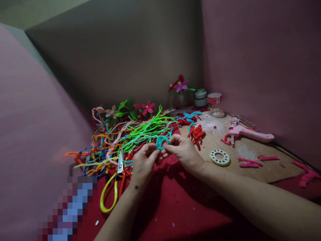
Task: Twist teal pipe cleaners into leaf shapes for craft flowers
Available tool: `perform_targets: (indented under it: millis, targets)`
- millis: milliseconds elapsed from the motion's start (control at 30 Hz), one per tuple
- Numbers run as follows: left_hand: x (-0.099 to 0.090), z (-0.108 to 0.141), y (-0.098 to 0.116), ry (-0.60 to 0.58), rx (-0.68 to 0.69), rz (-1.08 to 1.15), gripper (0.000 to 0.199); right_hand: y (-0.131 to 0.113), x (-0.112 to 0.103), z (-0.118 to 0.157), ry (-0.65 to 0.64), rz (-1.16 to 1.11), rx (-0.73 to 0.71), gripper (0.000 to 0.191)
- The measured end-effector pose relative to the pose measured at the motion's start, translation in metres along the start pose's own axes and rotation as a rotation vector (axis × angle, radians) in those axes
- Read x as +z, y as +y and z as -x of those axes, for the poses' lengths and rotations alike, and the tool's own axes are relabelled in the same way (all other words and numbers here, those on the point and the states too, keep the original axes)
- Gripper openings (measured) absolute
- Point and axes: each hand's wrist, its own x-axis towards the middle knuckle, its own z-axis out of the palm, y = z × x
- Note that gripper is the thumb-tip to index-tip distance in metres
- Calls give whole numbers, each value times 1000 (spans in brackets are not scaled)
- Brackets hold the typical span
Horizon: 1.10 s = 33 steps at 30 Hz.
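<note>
Between my two hands is a teal pipe cleaner (160, 142), bent into a small loop. My left hand (145, 160) pinches its left side between thumb and fingers. On the other side, my right hand (181, 150) grips the loop's lower right edge with closed fingertips. Behind the hands spreads a big pile of pipe cleaners (142, 132) in green, orange, pink and other colours. Scissors (109, 194) with yellow handles lie left of my left hand, blades pointing up toward the pile.
On a brown board (276, 169) at the right lie a pink glue gun (253, 133), a white ring-shaped spool (220, 157) and pink pipe cleaner pieces (249, 163). Red bent pieces (197, 134) sit nearer. Pipe cleaner flowers (181, 86) and a grey jar (201, 97) stand at the back.
</note>
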Motion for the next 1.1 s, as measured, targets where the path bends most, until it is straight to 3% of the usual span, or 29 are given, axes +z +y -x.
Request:
perform_targets:
  millis: [300, 500, 833, 967, 1100]
  targets:
    - [2, 2, 2, 48, 50, -102, 17, 8, -2, 2, 76, 302, -204, 11]
    - [4, 3, 0, 71, 93, -177, 18, 8, -2, 5, 81, 470, -232, 10]
    - [3, 2, -4, 42, 37, -108, 23, 4, -6, -2, -68, -27, 258, 20]
    - [4, 4, -6, 83, 101, -124, 21, 1, -8, -6, -51, -168, 269, 24]
    - [6, 5, -3, -5, 98, -77, 23, 3, -9, -9, -28, -126, 190, 23]
